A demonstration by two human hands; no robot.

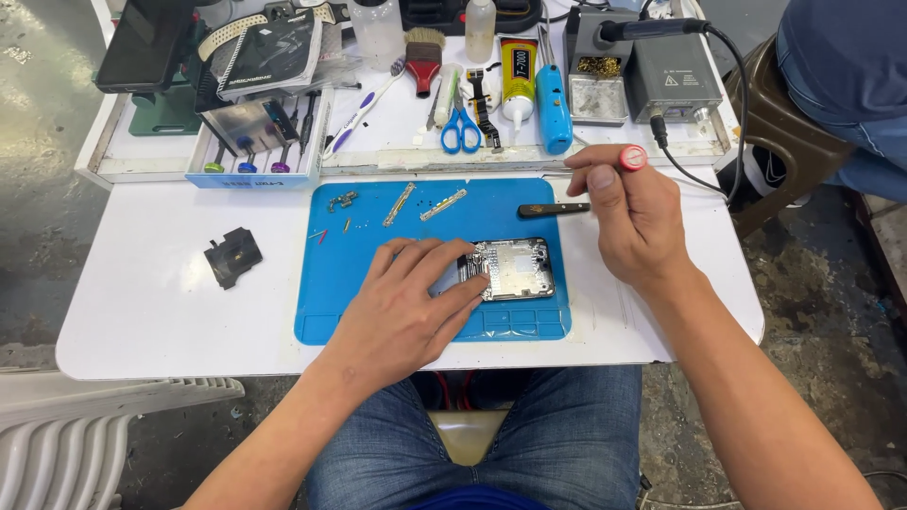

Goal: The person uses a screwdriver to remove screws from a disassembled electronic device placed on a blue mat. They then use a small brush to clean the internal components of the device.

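An opened phone (515,267) with its metal inner frame showing lies on a blue work mat (378,236). My left hand (406,307) rests flat on the phone's left end and holds it down. My right hand (628,222) hovers over the mat's right edge, shut on a red-capped screwdriver (631,158) that it holds upright. A dark-handled tool (553,209) lies on the mat just left of that hand. Small metal brackets (442,204) and tiny screws (321,233) lie along the mat's far part.
A black plastic part (233,255) lies on the white table left of the mat. Behind are a screwdriver rack (250,156), blue scissors (460,127), a brush (424,57), a glue tube (518,80), a soldering station (675,76). Another person sits at the far right (841,66).
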